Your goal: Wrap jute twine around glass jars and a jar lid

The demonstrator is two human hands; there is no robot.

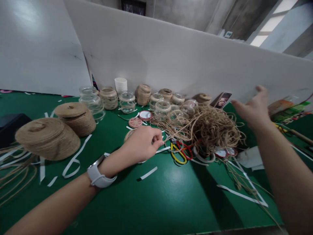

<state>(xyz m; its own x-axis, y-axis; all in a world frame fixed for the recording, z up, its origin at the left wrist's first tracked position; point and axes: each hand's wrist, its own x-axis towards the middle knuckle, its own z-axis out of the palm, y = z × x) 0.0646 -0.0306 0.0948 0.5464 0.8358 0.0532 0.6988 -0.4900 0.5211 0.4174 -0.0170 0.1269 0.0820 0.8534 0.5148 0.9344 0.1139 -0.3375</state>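
My left hand (145, 142), with a pale watch on its wrist, is closed in a pinch over the middle of the green table, on the end of a thin twine strand (168, 139). Partly beneath it lies a round twine-coloured piece (127, 134). Just right of its fingertips are scissors with yellow handles (179, 156) and red handles (187, 150). My right hand (254, 106) is raised at the right with fingers apart and nothing in it, beyond the big heap of loose twine (215, 129).
Glass jars (162, 110), some twine-wrapped (143, 94), line the white partition (171, 58) beside stacked white cups (121, 85). Large twine spools (47, 138) stand left. A phone (223, 100) leans behind the heap. White strips (149, 173) lie scattered on the table (166, 202).
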